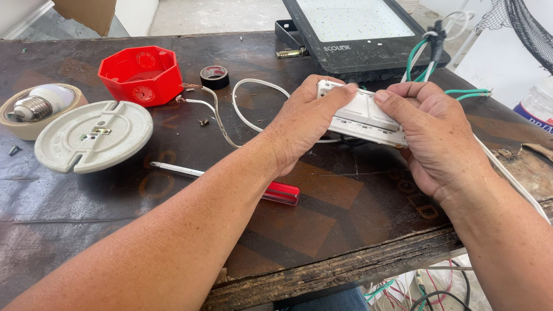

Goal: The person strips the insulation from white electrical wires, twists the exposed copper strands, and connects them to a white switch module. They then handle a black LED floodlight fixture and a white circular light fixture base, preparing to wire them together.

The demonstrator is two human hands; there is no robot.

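A head-worn camera looked down on a dark, worn wooden tabletop (345,213) where a person worked with two bare hands. The left hand (302,124) and the right hand (432,135) together held a white rectangular plastic switch unit (363,118) just above the tabletop, towards its far right part. The left hand's fingers were curled over the unit's left end, with the thumb pressed on top; the right hand's fingers were wrapped over its right end, so both hands were closed around it rather than spread. Green wires (423,63) rose from behind the unit towards a black flat floodlight panel (357,29) that lay at the far edge. A white cable (247,109) looped on the tabletop just left of the left hand, its bare copper ends near a red octagonal junction box (141,75). A small roll of black tape (214,76) sat just beside that box. Farther left lay a round white ceramic lamp base (92,138), and past it a light bulb (43,101) rested inside a roll of beige tape (23,129). A screwdriver (230,181) with a white shaft and a red handle lay under the left forearm. A white cord (512,181) ran off the tabletop's right side, past the right wrist.
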